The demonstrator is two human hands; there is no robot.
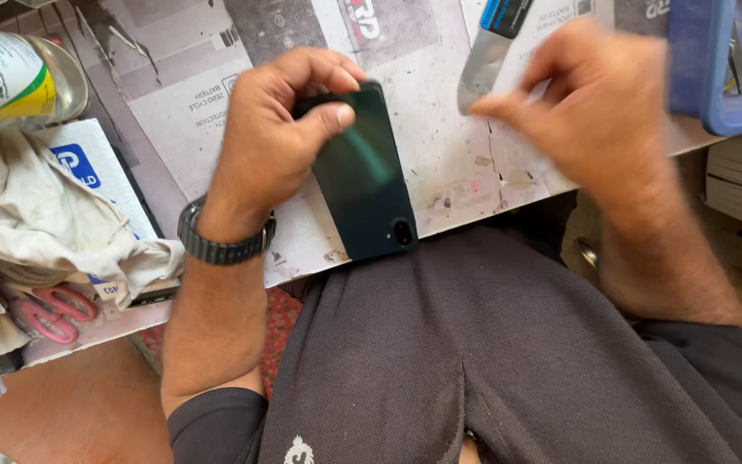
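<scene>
A dark green phone (369, 185) lies back-up on a worn printed cardboard sheet (440, 146), its camera end toward me. My left hand (276, 137) grips its far end, thumb across the back; a dark watch sits on that wrist. My right hand (594, 107) is blurred, hovering over the cardboard to the phone's right, fingers pinched together near the tip of a metal blade tool with a blue and black handle (487, 51). I cannot tell whether the fingers hold anything.
A metal can (19, 77) and a crumpled dirty cloth (53, 223) lie at left, with pink-handled scissors (49, 311) below. A blue plastic tray (723, 69) sits at top right. My lap in dark trousers fills the foreground.
</scene>
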